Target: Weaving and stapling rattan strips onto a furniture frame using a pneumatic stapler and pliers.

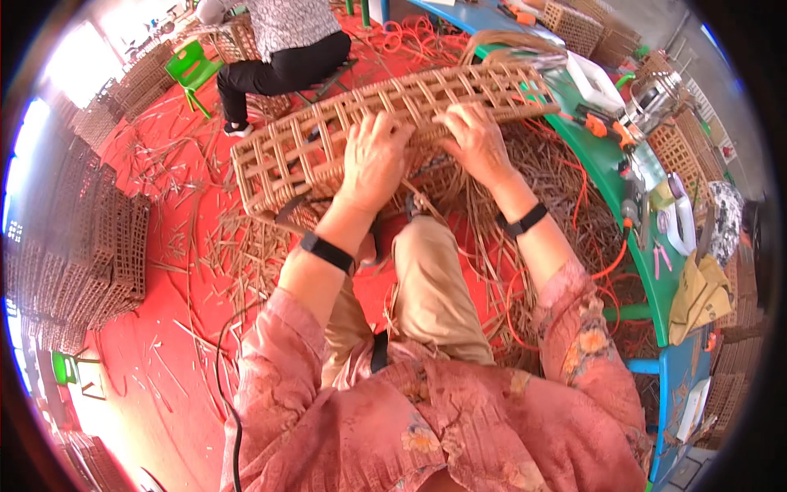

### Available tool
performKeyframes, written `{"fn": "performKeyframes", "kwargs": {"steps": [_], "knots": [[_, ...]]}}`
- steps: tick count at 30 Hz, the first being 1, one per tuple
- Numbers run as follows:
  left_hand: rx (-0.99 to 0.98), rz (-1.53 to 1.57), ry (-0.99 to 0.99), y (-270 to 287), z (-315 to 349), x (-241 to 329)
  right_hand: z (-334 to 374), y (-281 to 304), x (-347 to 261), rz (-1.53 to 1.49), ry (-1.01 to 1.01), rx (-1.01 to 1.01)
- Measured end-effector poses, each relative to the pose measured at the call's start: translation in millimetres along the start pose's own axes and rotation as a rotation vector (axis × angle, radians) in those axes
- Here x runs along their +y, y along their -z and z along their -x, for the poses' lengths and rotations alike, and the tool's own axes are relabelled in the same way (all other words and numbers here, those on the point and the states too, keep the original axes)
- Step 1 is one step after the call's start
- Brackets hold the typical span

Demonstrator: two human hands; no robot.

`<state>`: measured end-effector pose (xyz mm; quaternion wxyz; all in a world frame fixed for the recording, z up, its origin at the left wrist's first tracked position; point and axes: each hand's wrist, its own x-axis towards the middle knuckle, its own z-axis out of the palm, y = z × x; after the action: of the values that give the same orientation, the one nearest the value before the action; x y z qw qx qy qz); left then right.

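Note:
A long brown woven basket [283, 156] with open lattice sides lies tilted across and in front of my knees. My left hand [377, 156] is closed on its near edge, left of the middle, fingers bent over the weave. My right hand [478, 146] is closed at the same edge, a short way to the right, thumb and fingers pinched together; what lies between them is hidden. Below and between the hands a loose brown weaving strip [425, 199] hangs down toward my legs.
Cut strips [246, 262] litter the red floor. Stacked woven baskets [78, 238] stand at left. On the right, a green table [652, 287] carries orange power tools [598, 125], a white tray [594, 82] and pink-handled pliers [662, 256]. Another person [287, 61] sits ahead beside a green chair [190, 70].

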<state>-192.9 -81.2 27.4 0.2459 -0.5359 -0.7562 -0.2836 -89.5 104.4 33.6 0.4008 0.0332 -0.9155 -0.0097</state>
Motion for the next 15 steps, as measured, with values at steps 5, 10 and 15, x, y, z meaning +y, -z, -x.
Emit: {"fn": "performKeyframes", "kwargs": {"steps": [5,10,15], "knots": [[0.045,0.03,0.052,-5.9,-11.5,3.4,-6.2,-0.7,6.5,-0.042,-0.005,-0.059],[0.09,0.022,-0.004,-8.4,-8.9,3.0,-3.7,-0.1,6.0,-0.01,0.01,-0.029],[0.11,-0.049,-0.037,-7.8,-12.2,4.7,3.8,-2.9,8.2,0.007,0.033,0.078]]}}
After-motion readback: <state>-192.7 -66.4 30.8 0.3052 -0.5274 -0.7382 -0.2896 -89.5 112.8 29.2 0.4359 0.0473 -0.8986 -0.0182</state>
